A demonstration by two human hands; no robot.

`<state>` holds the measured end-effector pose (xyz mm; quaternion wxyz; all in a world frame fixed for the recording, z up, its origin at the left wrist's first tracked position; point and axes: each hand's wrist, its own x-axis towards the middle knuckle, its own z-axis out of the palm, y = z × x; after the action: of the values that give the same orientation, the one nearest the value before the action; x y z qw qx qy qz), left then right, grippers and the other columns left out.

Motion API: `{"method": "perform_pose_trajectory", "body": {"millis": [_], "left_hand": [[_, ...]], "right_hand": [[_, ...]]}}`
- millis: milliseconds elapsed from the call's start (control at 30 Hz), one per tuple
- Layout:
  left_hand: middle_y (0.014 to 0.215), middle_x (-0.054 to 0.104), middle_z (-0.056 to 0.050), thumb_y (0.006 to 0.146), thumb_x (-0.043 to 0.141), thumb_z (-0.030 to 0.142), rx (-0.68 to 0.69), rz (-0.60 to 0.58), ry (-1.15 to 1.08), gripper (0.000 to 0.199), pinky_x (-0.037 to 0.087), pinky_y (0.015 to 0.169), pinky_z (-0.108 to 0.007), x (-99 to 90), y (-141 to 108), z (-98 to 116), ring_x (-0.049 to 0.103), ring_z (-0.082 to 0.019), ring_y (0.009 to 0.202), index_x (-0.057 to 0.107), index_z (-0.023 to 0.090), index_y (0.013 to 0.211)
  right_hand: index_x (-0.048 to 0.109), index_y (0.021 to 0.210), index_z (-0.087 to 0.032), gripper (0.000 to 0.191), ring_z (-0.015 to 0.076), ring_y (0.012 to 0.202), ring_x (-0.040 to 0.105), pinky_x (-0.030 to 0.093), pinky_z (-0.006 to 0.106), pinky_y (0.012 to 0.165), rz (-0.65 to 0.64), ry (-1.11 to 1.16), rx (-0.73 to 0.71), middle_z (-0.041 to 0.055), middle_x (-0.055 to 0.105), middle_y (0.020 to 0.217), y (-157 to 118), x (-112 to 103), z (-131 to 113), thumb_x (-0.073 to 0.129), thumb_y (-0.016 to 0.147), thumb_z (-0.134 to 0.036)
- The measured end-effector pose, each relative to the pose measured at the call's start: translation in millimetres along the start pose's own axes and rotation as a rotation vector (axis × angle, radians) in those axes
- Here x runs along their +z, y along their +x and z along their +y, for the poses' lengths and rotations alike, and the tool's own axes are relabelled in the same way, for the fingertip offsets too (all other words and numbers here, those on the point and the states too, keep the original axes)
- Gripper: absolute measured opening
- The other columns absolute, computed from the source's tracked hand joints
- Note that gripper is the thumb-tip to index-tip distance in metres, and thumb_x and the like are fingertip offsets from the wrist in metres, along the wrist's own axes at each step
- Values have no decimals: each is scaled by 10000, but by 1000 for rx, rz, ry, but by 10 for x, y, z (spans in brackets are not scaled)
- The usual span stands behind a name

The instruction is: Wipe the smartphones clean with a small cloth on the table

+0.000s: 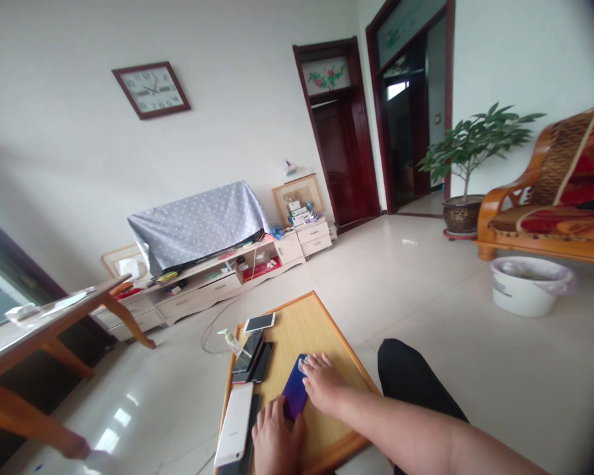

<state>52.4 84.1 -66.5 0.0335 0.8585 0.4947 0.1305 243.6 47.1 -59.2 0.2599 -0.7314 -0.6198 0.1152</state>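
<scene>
A blue-purple smartphone (296,394) lies back up on a small wooden-topped table (321,323). Around its near end curl the fingers and thumb of my left hand (277,439), gripping it against the tabletop. My right hand (323,382) rests over the far end, fingertips pressed on a small whitish, shiny piece (303,363) that I cannot make out clearly. Along the table's left side are a white phone (234,422) on a dark one, several dark phones (262,361), a white-framed phone (260,322) and a clear pump bottle (233,343).
A long wooden table (54,330) stands at the left. Against the far wall is a low TV cabinet (198,303) under a spotted cloth (202,221). At right are a white bucket (522,290), a potted plant (464,214) and a wooden sofa (490,211). My dark-clothed knee (406,369) is beside the small table.
</scene>
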Motion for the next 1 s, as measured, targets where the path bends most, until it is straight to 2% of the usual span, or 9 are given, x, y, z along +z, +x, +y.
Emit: {"method": "perform_pose_trajectory", "body": {"millis": [167, 267, 367, 533, 633, 767, 867, 1000], "left_hand": [[1355, 635, -90, 905, 536, 471, -6, -7, -17, 478, 380, 1035, -365, -38, 0, 34, 534, -263, 1268, 584, 224, 1312], [1322, 648, -85, 919, 508, 490, -25, 6, -28, 459, 374, 1030, -371, -79, -14, 60, 542, -263, 1243, 601, 226, 1283], [1275, 659, -87, 896, 531, 504, -44, 27, -22, 472, 373, 1006, -382, -93, -28, 64, 546, -276, 1220, 613, 222, 1266], [1216, 660, -95, 854, 581, 499, -51, 26, -10, 483, 376, 964, -368, -81, -24, 52, 556, -286, 1177, 623, 222, 1248], [1171, 662, -89, 867, 575, 492, -58, 12, -2, 422, 373, 931, -362, -95, -18, 62, 562, -283, 1139, 635, 234, 1195], [1128, 668, -66, 900, 523, 363, -47, -1, -2, 286, 361, 896, -353, -130, -18, 77, 562, -260, 1100, 644, 256, 1137], [1145, 664, -75, 883, 564, 434, -48, 3, -13, 356, 366, 912, -360, -132, -23, 73, 560, -271, 1122, 635, 245, 1176], [1167, 657, -90, 868, 575, 486, -46, 19, -11, 434, 381, 930, -363, -99, -22, 58, 567, -279, 1134, 635, 226, 1210]], "right_hand": [[419, 1551, -139, 596, 317, 1519, 282, 171, 497, 1257, -34, 10, -49, 156, 353, 1623, -172, 138, -149, 382, 1020, -408], [445, 1539, -164, 573, 300, 1514, 297, 189, 476, 1255, -65, 13, -107, 135, 378, 1616, -214, 183, -204, 356, 1034, -420], [494, 1507, -183, 541, 290, 1498, 334, 199, 488, 1248, -75, 5, -132, 127, 428, 1590, -84, 160, -179, 345, 1038, -408], [515, 1486, -170, 533, 306, 1480, 365, 213, 530, 1231, -43, -16, -91, 153, 466, 1561, 158, 141, -187, 332, 1044, -405], [552, 1451, -162, 553, 308, 1454, 404, 243, 522, 1220, -53, -15, -125, 162, 504, 1528, 102, 214, -298, 285, 1060, -447], [591, 1411, -185, 554, 290, 1441, 425, 269, 492, 1212, -91, -13, -207, 135, 531, 1512, -36, 290, -399, 252, 1070, -461], [576, 1422, -201, 520, 289, 1441, 423, 259, 518, 1209, -82, -30, -207, 128, 531, 1513, 25, 259, -343, 270, 1069, -429], [611, 1373, -189, 501, 291, 1397, 471, 272, 542, 1186, -45, -73, -142, 148, 586, 1447, 296, 170, -232, 276, 1069, -405]]}}
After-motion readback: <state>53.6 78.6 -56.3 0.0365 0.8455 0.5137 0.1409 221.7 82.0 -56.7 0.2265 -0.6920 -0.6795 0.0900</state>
